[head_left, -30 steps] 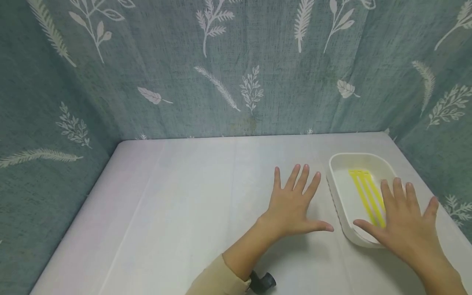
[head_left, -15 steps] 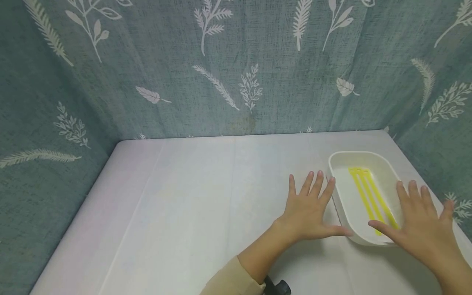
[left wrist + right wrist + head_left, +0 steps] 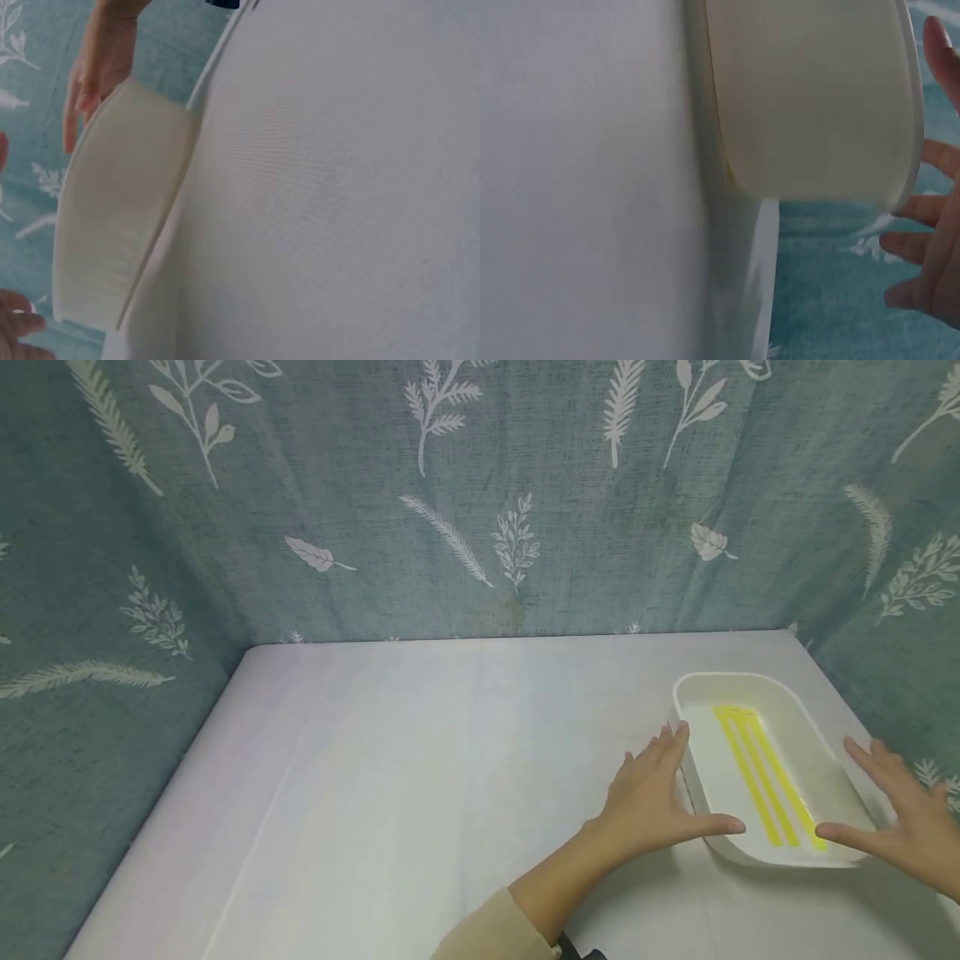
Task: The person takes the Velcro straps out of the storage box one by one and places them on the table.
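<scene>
A white plastic tub with rounded corners sits at the right of the table, with several long yellow strips on its bottom. What the strips are, I cannot tell. My left hand is at the tub's left side, fingers extended and thumb over the near left rim. Opposite it, my right hand spreads its fingers by the right side, thumb reaching over the near right corner. In the right wrist view, the fingers lie close to the tub's edge; contact is unclear. The left wrist view shows the tub's outer wall between both hands.
A white cloth covers the table. Teal curtains with white leaf prints hang behind and at both sides. A dark strap-like object shows at my left wrist, beside a beige sleeve.
Both hands have moved right. The left now reaches the tub's left side, and the right has shifted off its interior to its right side. The tub appears to stay in place.
</scene>
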The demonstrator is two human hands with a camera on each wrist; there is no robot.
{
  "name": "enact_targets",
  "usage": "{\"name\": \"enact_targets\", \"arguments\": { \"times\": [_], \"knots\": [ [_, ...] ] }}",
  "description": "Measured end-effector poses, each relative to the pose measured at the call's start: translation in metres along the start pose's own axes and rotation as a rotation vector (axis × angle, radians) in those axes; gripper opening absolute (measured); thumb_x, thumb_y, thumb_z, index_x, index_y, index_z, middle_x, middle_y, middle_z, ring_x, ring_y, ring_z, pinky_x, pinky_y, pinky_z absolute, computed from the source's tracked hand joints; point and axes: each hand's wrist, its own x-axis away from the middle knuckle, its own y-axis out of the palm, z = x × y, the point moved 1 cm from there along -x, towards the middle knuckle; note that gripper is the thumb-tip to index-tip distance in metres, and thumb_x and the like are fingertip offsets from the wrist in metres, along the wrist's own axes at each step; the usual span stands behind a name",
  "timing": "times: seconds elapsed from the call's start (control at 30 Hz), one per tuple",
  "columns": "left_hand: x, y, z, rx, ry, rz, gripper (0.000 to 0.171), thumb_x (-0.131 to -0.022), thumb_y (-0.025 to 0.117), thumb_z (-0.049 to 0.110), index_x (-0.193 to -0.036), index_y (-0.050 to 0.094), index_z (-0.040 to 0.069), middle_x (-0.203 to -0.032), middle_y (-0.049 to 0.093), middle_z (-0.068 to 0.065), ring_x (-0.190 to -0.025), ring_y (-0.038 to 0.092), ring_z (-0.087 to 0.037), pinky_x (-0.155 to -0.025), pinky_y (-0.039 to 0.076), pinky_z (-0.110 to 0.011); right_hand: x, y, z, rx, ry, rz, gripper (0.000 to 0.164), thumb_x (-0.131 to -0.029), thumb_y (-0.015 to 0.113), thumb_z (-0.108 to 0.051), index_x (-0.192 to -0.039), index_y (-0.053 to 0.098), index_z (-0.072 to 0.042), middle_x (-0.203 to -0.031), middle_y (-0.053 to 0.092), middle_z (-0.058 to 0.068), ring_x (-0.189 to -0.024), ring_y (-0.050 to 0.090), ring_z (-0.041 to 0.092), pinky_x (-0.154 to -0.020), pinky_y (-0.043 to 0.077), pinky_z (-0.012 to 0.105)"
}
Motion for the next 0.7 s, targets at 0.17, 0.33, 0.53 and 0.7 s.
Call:
{"name": "enact_targets", "arguments": {
  "times": [0.17, 0.33, 0.53, 0.7],
  "knots": [
    [-0.005, 0.009, -0.003, 0.376, -0.012, 0.010, 0.115, -0.069, 0.080, 0.049, -0.153, 0.005, 0.025, -0.157, 0.015, 0.004, -0.142, 0.020, -0.011, -0.108, 0.035, -0.038, 0.003, -0.001, 0.019, -0.134, -0.010, -0.079, 0.105, -0.075, 0.077, -0.005, -0.152, 0.006, -0.007, -0.157, -0.009, 0.011, -0.143, -0.018, 0.018, -0.108, -0.015, 0.060],
    [-0.007, 0.019, -0.001, 0.484, -0.028, -0.022, 0.119, -0.066, 0.085, 0.040, -0.153, 0.006, 0.019, -0.156, 0.015, 0.005, -0.142, 0.020, -0.011, -0.109, 0.033, -0.033, 0.003, -0.001, 0.047, -0.277, -0.114, -0.225, 0.098, -0.079, 0.062, 0.016, -0.153, 0.005, -0.014, -0.146, 0.008, -0.030, -0.119, 0.016, -0.028, -0.100, 0.008, -0.001],
    [-0.004, 0.024, 0.004, 0.478, -0.087, -0.047, 0.116, -0.064, 0.087, 0.038, -0.152, 0.015, 0.019, -0.154, 0.024, 0.004, -0.140, 0.027, -0.012, -0.107, 0.036, -0.031, 0.003, 0.002, 0.066, -0.323, 0.030, -0.359, 0.090, -0.089, 0.057, 0.007, -0.153, 0.003, -0.026, -0.132, 0.017, -0.038, -0.106, 0.032, -0.029, -0.069, 0.043, 0.007],
    [-0.002, 0.032, 0.005, 0.489, -0.078, -0.064, 0.114, -0.064, 0.088, 0.034, -0.152, 0.017, 0.017, -0.153, 0.027, 0.003, -0.139, 0.029, -0.012, -0.106, 0.036, -0.028, 0.006, 0.005, 0.072, -0.420, 0.102, -0.407, 0.089, -0.090, 0.057, 0.007, -0.152, 0.006, -0.031, -0.127, 0.023, -0.040, -0.103, 0.039, -0.024, -0.068, 0.051, 0.017]
  ]
}}
